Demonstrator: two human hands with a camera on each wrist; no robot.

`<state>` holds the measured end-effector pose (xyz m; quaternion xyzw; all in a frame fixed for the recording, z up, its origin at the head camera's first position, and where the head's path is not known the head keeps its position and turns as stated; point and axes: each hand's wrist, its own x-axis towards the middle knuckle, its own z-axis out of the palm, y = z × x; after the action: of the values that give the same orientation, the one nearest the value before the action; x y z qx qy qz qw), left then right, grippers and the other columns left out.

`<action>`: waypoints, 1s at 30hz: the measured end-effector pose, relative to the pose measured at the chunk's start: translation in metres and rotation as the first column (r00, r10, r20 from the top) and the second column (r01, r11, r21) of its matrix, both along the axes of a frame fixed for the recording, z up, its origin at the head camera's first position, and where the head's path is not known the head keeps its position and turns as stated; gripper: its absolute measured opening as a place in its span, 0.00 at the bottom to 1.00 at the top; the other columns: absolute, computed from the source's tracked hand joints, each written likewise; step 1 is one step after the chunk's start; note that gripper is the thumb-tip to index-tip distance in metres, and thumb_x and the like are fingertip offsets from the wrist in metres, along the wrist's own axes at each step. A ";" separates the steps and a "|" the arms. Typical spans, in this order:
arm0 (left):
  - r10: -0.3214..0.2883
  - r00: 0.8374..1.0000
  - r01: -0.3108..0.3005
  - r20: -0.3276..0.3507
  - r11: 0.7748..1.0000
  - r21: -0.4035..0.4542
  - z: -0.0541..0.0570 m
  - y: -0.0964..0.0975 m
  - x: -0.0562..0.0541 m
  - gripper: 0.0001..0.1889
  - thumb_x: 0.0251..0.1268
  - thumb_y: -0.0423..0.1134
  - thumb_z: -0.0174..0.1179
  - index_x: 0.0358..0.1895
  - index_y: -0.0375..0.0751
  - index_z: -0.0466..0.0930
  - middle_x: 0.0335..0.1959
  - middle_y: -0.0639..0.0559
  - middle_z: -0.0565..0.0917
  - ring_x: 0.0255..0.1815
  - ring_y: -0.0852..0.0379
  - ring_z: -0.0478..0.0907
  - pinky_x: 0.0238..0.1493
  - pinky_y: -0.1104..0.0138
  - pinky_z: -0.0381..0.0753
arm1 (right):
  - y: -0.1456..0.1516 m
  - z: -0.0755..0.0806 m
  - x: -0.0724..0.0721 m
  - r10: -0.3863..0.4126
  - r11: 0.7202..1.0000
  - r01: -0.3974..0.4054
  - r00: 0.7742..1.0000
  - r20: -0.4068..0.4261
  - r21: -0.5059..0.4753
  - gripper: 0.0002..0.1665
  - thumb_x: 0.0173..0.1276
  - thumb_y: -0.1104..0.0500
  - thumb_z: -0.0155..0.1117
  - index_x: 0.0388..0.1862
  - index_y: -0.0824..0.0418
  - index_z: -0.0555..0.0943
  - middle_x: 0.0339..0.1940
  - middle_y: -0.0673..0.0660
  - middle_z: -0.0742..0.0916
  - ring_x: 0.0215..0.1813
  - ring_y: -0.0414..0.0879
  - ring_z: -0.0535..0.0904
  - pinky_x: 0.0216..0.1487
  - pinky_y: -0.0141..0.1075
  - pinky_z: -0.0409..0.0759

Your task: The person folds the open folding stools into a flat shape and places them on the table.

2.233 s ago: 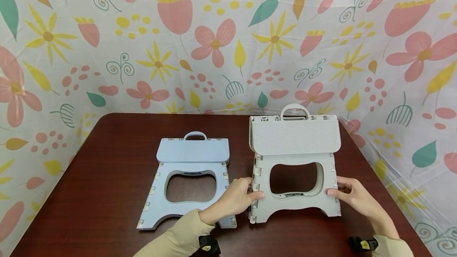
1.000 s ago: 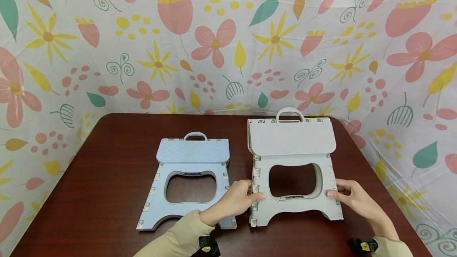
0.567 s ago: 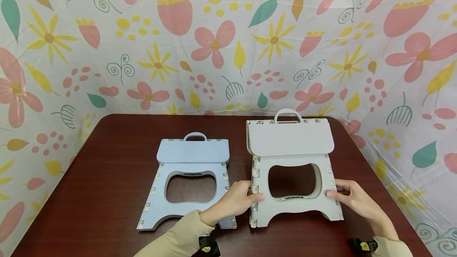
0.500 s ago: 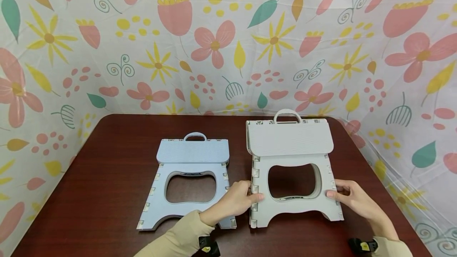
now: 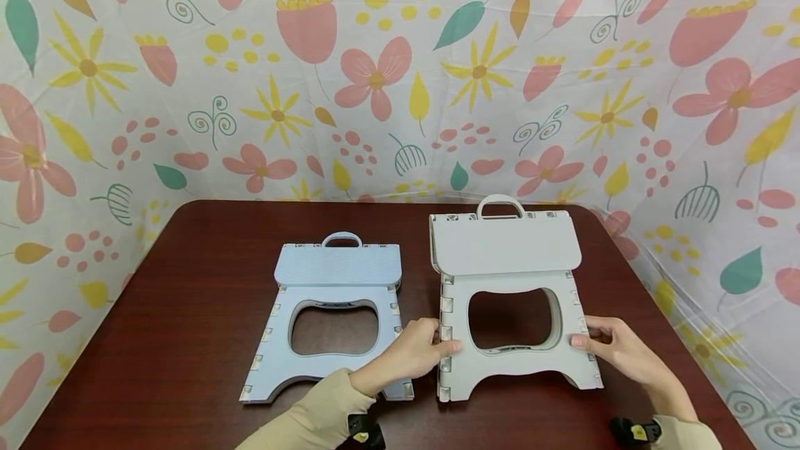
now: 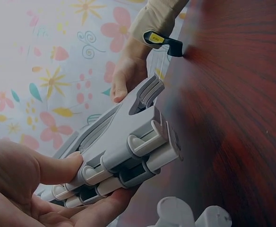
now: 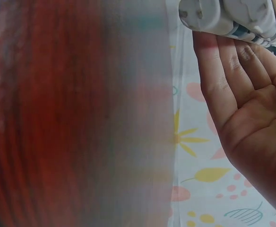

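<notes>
A pale grey-white folding step stool (image 5: 505,245), folded flat with its carry handle at the far end, is held between both hands on the right of the head view. My left hand (image 5: 417,348) grips its left hinged edge, thumb on the front face and fingers behind. On the opposite edge, my right hand (image 5: 615,349) holds it the same way, thumb in front. In the left wrist view the thumb and fingers pinch the stool's hinged side (image 6: 114,161). The right wrist view shows fingers reaching under the stool's edge (image 7: 237,21).
A smaller light blue folding step stool (image 5: 337,266) lies folded on the dark red-brown table (image 5: 187,311), left of the grey-white one. My left forearm passes over its lower right corner. Behind the table hangs a flower-patterned cloth (image 5: 375,130).
The grey-white stool's handle end has come down and slightly left, and its feet end has moved a little toward me. Both hands keep their grip; the blue stool stays put.
</notes>
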<state>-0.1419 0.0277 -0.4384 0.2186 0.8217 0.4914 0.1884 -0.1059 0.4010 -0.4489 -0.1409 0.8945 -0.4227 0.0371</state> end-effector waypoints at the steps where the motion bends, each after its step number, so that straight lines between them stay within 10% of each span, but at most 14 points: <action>1: 0.001 1.000 -0.001 0.004 1.000 0.001 -0.001 0.000 0.000 0.17 0.64 0.45 0.63 0.23 0.45 0.67 0.13 0.60 0.60 0.15 0.64 0.57 0.18 0.72 0.58 | 0.000 0.000 0.000 0.002 1.000 -0.002 1.000 0.002 0.001 0.13 0.69 0.67 0.59 0.50 0.71 0.80 0.27 0.45 0.87 0.25 0.34 0.77 0.24 0.35 0.75; 30: -0.020 0.999 0.019 0.025 0.999 0.043 -0.004 -0.003 -0.002 0.17 0.65 0.44 0.62 0.21 0.46 0.68 0.12 0.63 0.60 0.14 0.66 0.56 0.18 0.73 0.57 | 0.000 0.001 -0.002 0.063 0.997 -0.061 0.997 0.044 -0.043 0.15 0.71 0.68 0.55 0.53 0.74 0.78 0.33 0.45 0.89 0.31 0.37 0.83 0.30 0.34 0.80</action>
<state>-0.1441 0.0250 -0.4427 0.2242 0.8064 0.5097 0.1991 -0.1075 0.4015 -0.4483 -0.1596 0.8795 -0.4432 0.0673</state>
